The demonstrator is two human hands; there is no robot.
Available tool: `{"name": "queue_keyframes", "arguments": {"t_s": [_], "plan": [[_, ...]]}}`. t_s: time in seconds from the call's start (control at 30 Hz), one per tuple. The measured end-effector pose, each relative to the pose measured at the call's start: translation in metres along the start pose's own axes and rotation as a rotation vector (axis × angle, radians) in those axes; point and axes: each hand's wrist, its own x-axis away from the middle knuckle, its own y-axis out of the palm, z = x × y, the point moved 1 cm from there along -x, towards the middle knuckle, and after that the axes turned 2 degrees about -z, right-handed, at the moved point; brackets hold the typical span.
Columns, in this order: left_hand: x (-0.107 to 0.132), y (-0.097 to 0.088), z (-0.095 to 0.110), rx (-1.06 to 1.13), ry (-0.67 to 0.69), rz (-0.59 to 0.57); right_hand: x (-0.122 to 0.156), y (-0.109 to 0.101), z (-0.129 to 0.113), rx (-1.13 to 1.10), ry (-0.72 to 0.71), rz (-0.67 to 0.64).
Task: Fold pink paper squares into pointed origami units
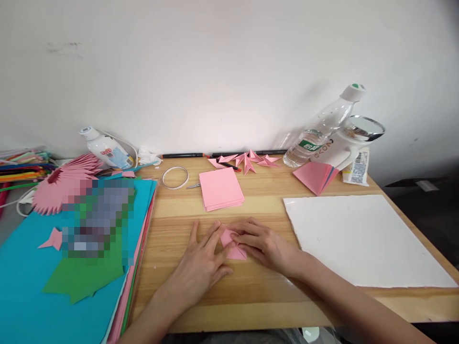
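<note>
Pink paper (238, 253), a small folded piece, is at the centre of the action, lying on the wooden desk (168, 239) right between the two hands! The left hand (204, 255) comes in from its own side with fingers spread, one fingertip down on the paper, the thumb apart, lower down. Across from it, the right hand (263, 241) has its fingers bent and bunched, tips on the paper's upper and right part; whether they pinch it or simply press, I can't tell from here.

Just beyond the hands sits a pile (221, 188) of pink squares, slightly fanned, with a ring (175, 177) to its left. Further back, pointed pink pieces (247, 163) cluster close to the wall (222, 71), and a dark pen (182, 155) lies along its foot.

Over on the right, a white board (369, 239) lies flat, and behind it stand a clear bottle (304, 148) and a white kettle (344, 138), a folded pink wad (313, 177) in front of them.

Out left, it's a blue sheet (21, 291) on top of a stack, carrying green paper (86, 277) and a blurred patch, with a pleated pink fan (68, 179) at the back.
</note>
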Motion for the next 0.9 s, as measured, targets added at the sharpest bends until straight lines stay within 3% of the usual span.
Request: {"name": "queue_keyframes", "arguments": {"t_s": [0.37, 0.63, 0.9], "plan": [[0.001, 0.008, 0.003, -0.117, -0.005, 0.032, -0.006, -0.007, 0.010, -0.037, 0.051, 0.019], [-0.002, 0.004, 0.006, -0.134, 0.025, -0.016, -0.008, -0.007, 0.014, -0.075, 0.085, 0.009], [-0.002, 0.009, 0.005, -0.168, 0.031, -0.008, -0.008, -0.007, 0.008, -0.037, 0.078, -0.020]]}}
